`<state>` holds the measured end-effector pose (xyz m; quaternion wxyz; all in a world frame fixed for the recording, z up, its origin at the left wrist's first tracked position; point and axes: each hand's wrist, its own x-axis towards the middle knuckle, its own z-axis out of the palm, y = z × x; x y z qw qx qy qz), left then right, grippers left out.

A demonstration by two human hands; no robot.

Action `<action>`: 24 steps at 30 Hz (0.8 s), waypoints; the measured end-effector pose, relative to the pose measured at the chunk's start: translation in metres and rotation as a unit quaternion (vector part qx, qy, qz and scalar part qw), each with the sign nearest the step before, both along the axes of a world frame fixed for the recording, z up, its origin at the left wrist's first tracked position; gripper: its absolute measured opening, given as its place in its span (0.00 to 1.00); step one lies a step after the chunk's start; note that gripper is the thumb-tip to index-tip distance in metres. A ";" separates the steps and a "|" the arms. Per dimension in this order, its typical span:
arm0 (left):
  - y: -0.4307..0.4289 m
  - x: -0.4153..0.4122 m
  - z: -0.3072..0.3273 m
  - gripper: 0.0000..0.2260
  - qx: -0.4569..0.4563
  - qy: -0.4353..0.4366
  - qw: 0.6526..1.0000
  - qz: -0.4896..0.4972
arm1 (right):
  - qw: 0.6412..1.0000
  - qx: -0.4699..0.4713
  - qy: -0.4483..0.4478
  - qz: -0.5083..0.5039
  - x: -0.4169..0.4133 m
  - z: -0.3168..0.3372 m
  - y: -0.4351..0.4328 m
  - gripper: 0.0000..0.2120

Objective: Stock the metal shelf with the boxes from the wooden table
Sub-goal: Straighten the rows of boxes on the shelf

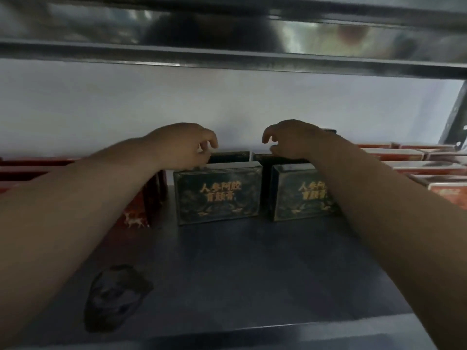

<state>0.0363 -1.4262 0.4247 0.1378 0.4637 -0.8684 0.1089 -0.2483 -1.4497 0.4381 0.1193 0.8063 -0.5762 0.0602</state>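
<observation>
Two dark green boxes with gold lettering stand upright side by side on the metal shelf [252,269]: the left green box [219,194] and the right green box [300,195]. More dark boxes stand in a row behind them [230,156]. My left hand [184,145] hovers over the top back edge of the left box, fingers curled and touching the box behind. My right hand [293,141] rests with curled fingers on top of the dark boxes behind the right one. Neither hand clearly grips a box.
Red boxes [136,215] stand at the left, partly behind my left arm. Red boxes [429,165] are stacked at the right. A dark crumpled wrapper [113,296] lies on the shelf front left. Another shelf board [227,51] hangs close overhead, a perforated post [454,127] at right.
</observation>
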 end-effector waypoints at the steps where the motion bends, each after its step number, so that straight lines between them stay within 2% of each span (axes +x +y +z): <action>1: -0.012 -0.004 0.001 0.15 0.013 -0.004 1.000 0.027 | 1.000 0.023 0.014 -0.014 -0.003 0.000 -0.010 0.20; 5: -0.045 -0.014 0.002 0.22 0.053 -0.013 0.992 0.114 | 0.996 0.072 0.048 -0.039 -0.009 -0.004 -0.032 0.28; 10: -0.062 -0.022 0.005 0.26 0.102 -0.080 0.979 0.160 | 0.993 0.086 0.066 -0.040 -0.012 -0.006 -0.038 0.21; 13: -0.068 -0.020 0.007 0.23 0.112 -0.111 0.975 0.154 | 0.992 0.087 0.076 -0.042 -0.010 -0.004 -0.036 0.19; 17: -0.067 -0.013 0.013 0.20 0.103 -0.119 0.978 0.135 | 0.994 0.075 0.072 -0.035 -0.014 -0.006 -0.039 0.21; 24: -0.067 0.002 0.012 0.18 0.095 -0.103 0.985 0.101 | 0.996 0.064 0.055 -0.027 -0.013 -0.010 -0.049 0.22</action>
